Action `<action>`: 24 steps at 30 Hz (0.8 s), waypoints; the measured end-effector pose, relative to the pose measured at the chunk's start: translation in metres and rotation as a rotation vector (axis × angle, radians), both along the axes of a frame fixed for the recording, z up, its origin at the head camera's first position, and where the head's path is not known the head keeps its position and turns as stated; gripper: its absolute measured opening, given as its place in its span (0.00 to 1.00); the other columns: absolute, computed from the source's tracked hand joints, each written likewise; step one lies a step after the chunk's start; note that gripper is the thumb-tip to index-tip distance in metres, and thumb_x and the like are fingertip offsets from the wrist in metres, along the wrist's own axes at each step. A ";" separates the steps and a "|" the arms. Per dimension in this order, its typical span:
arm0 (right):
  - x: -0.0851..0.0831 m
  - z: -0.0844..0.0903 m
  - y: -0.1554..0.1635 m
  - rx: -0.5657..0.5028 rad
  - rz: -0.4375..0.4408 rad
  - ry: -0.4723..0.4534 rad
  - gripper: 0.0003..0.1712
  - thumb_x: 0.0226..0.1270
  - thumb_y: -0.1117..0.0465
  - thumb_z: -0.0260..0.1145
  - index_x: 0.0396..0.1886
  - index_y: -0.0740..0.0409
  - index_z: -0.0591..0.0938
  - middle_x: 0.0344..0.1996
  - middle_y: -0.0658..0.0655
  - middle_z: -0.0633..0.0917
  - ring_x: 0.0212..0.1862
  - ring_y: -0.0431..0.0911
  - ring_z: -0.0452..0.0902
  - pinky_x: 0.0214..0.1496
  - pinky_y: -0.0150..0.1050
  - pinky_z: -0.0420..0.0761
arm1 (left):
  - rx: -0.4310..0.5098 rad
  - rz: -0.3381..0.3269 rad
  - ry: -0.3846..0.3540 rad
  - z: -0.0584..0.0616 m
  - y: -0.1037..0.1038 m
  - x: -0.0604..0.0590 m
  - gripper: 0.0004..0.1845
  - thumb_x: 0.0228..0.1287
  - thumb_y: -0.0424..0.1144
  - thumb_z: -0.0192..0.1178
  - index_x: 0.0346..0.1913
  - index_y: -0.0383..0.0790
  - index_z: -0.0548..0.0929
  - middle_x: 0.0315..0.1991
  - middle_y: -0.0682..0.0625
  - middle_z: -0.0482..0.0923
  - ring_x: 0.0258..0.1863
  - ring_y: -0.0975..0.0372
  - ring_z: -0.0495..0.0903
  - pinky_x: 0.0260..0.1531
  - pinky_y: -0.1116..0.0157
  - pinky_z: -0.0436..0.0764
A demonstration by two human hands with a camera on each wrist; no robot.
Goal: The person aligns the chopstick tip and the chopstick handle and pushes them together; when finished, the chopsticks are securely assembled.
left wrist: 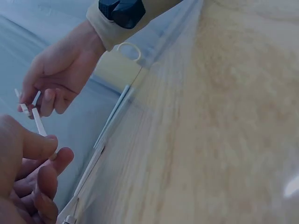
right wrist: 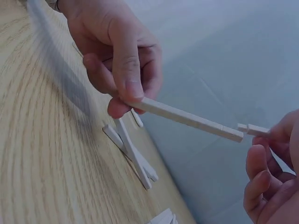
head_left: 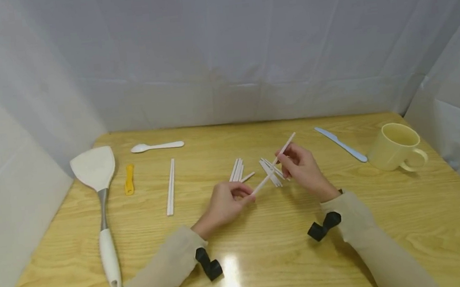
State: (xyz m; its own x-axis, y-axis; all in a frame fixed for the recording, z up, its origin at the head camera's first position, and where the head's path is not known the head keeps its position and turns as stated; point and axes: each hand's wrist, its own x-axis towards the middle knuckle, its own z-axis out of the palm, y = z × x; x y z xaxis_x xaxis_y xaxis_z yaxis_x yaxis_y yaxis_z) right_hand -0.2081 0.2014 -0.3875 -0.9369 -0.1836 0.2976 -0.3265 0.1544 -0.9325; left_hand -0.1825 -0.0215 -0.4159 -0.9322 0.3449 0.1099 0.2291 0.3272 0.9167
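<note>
Between finger and thumb, my left hand [head_left: 224, 204] pinches one end of a slim white square-sided stick [right wrist: 187, 116]. My right hand [head_left: 305, 168] pinches a second white stick [head_left: 288, 142], which slants up and away past the fingers. In the right wrist view the two sticks' near ends come close together, and the right-hand stick shows a notched tip. Both hands are raised over the wooden table. Behind the left hand lies a small group of white sticks [head_left: 236, 170]; another group, crossed over one another, lies beneath the right hand [left wrist: 58, 77].
To the left lie a white spatula [head_left: 108, 250], a yellow clip-like piece [head_left: 130, 179], a white spoon [head_left: 165, 145] and a pair of white chopsticks [head_left: 170, 187]. A blue knife [head_left: 341, 145] and a yellow mug [head_left: 390, 150] are at right. Sheeting [head_left: 228, 45] hangs behind the table.
</note>
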 end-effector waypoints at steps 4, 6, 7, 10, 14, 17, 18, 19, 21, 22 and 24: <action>-0.001 -0.001 -0.001 0.001 0.019 0.070 0.08 0.71 0.72 0.54 0.42 0.77 0.75 0.26 0.48 0.79 0.20 0.39 0.71 0.22 0.33 0.74 | 0.013 0.006 -0.019 -0.005 0.003 0.004 0.02 0.55 0.28 0.68 0.31 0.32 0.85 0.26 0.43 0.85 0.25 0.62 0.82 0.24 0.72 0.78; -0.001 -0.002 -0.001 0.007 0.019 0.087 0.07 0.70 0.73 0.54 0.41 0.77 0.75 0.25 0.49 0.79 0.20 0.39 0.71 0.22 0.34 0.74 | 0.020 0.001 -0.030 -0.007 0.005 0.005 0.02 0.55 0.28 0.67 0.31 0.32 0.84 0.26 0.43 0.84 0.25 0.63 0.81 0.25 0.71 0.78; -0.001 -0.002 -0.001 0.011 0.019 0.095 0.07 0.70 0.74 0.54 0.40 0.78 0.75 0.24 0.50 0.78 0.19 0.39 0.71 0.22 0.35 0.74 | 0.021 -0.003 -0.039 -0.008 0.006 0.006 0.02 0.55 0.28 0.67 0.31 0.32 0.84 0.26 0.44 0.84 0.25 0.64 0.81 0.25 0.71 0.78; 0.000 -0.002 -0.001 0.021 0.013 0.105 0.07 0.70 0.73 0.54 0.40 0.76 0.75 0.24 0.51 0.78 0.20 0.40 0.71 0.22 0.36 0.74 | 0.025 -0.006 -0.056 -0.010 0.008 0.007 0.03 0.55 0.28 0.67 0.31 0.31 0.83 0.25 0.44 0.84 0.23 0.66 0.79 0.22 0.72 0.76; 0.000 -0.002 -0.001 0.025 0.006 0.109 0.07 0.70 0.72 0.55 0.40 0.76 0.76 0.25 0.50 0.79 0.19 0.44 0.70 0.22 0.36 0.72 | 0.020 0.001 -0.055 -0.012 0.010 0.007 0.03 0.54 0.27 0.67 0.31 0.30 0.83 0.24 0.43 0.83 0.20 0.68 0.76 0.18 0.72 0.73; 0.000 -0.003 0.000 0.023 0.011 0.104 0.08 0.70 0.72 0.55 0.40 0.76 0.77 0.26 0.54 0.80 0.19 0.46 0.69 0.21 0.34 0.71 | 0.021 -0.003 -0.065 -0.013 0.010 0.007 0.04 0.54 0.27 0.67 0.31 0.29 0.83 0.23 0.43 0.83 0.19 0.68 0.75 0.17 0.72 0.71; 0.000 -0.003 0.000 0.024 0.012 0.102 0.08 0.70 0.72 0.55 0.40 0.76 0.77 0.27 0.56 0.80 0.19 0.46 0.69 0.21 0.33 0.71 | 0.022 -0.005 -0.069 -0.014 0.010 0.007 0.04 0.54 0.27 0.67 0.31 0.29 0.82 0.23 0.43 0.83 0.19 0.68 0.75 0.17 0.72 0.71; 0.000 -0.003 0.000 0.025 0.015 0.099 0.08 0.70 0.72 0.56 0.40 0.76 0.77 0.27 0.59 0.80 0.19 0.46 0.68 0.21 0.32 0.70 | 0.021 -0.007 -0.068 -0.014 0.010 0.007 0.04 0.54 0.28 0.67 0.31 0.29 0.82 0.23 0.43 0.83 0.19 0.68 0.75 0.17 0.73 0.71; 0.000 -0.004 0.001 0.030 0.019 0.090 0.08 0.70 0.72 0.56 0.40 0.76 0.77 0.28 0.62 0.79 0.19 0.46 0.68 0.21 0.31 0.70 | 0.020 -0.015 -0.063 -0.015 0.010 0.007 0.04 0.55 0.28 0.67 0.31 0.30 0.82 0.24 0.43 0.83 0.20 0.69 0.75 0.18 0.73 0.71; -0.001 -0.004 0.001 0.040 0.021 0.088 0.08 0.70 0.72 0.56 0.41 0.75 0.77 0.28 0.62 0.79 0.19 0.46 0.68 0.21 0.31 0.70 | 0.021 -0.019 -0.059 -0.015 0.010 0.007 0.04 0.55 0.28 0.67 0.31 0.30 0.82 0.24 0.43 0.83 0.20 0.69 0.75 0.18 0.73 0.71; -0.001 -0.004 0.001 0.062 0.021 0.084 0.08 0.70 0.71 0.56 0.41 0.74 0.78 0.28 0.63 0.79 0.19 0.45 0.69 0.21 0.30 0.70 | 0.024 -0.024 -0.055 -0.016 0.010 0.008 0.04 0.55 0.27 0.67 0.31 0.29 0.82 0.24 0.43 0.83 0.20 0.69 0.75 0.19 0.74 0.71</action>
State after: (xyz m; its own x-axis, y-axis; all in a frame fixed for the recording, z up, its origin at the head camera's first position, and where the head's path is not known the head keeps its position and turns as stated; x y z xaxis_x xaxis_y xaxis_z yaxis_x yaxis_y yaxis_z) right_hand -0.2090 0.2021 -0.3916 -0.9048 -0.2238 0.3622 -0.4068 0.2032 -0.8906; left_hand -0.1749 -0.0118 -0.4320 -0.9284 0.3656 0.0673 0.1860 0.3001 0.9356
